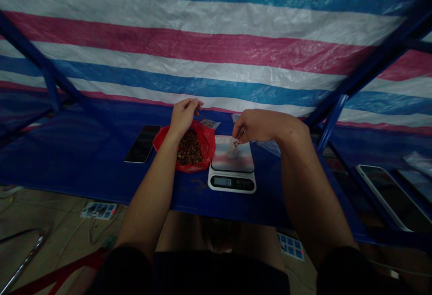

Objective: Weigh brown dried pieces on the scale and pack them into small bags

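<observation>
My left hand (183, 117) hangs above the far edge of a red plastic bag (205, 142), its thumb and fingertips pinched together with nothing visible between them. The bag lies open on the blue table top (101, 169) and holds a heap of small brown beans (189, 147). My right hand (254, 126) reaches over a white digital kitchen scale (232, 183), its fingertips at a few small brown pieces (235, 142) just above the platform. The lit display seems to read 69.
A black smartphone (142, 144) lies left of the bag, and another phone (388, 197) rests at the lower right. Small packets (211, 124) lie behind the bag. Blue metal frame bars (367, 70) and a striped tarpaulin (202, 47) stand beyond the table. A power strip (98, 210) sits on the floor.
</observation>
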`<state>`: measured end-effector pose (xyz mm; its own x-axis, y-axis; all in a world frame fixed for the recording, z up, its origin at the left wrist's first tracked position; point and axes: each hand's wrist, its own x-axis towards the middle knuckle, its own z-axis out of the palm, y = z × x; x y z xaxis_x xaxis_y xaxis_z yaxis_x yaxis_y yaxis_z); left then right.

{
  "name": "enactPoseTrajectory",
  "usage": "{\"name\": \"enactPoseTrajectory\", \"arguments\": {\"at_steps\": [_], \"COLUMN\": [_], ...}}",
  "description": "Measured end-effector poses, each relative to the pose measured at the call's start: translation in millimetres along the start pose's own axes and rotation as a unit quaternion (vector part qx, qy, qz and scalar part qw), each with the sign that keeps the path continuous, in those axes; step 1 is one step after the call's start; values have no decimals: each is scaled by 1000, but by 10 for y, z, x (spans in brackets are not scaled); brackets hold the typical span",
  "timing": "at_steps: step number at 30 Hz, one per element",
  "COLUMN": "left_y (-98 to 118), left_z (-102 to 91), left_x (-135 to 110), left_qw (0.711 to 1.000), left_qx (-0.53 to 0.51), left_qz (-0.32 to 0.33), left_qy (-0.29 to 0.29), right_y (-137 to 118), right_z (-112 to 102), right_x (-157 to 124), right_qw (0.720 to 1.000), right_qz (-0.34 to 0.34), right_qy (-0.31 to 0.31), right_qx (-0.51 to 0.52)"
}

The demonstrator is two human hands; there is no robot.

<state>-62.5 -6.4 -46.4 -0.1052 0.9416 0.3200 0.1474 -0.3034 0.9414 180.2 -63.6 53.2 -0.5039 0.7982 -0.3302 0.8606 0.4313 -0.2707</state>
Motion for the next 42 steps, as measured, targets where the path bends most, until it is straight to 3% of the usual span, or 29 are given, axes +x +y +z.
{"name": "enactPoseTrajectory", "arguments": {"at_steps": [14, 42], "left_y": [1, -4], "left_z": [22, 42], "left_x": [-6, -7], "left_qw": [1000, 1000], "left_qx": [12, 18], "left_qz": [-8, -8], "left_qy": [-5, -6], "right_y": [-34, -68], "right_z": [18, 81], "right_x": [44, 146], "right_qw": [999, 999], "right_qz": [-17, 34], "right_qy": [14, 13], "right_qx": [-25, -18]}}
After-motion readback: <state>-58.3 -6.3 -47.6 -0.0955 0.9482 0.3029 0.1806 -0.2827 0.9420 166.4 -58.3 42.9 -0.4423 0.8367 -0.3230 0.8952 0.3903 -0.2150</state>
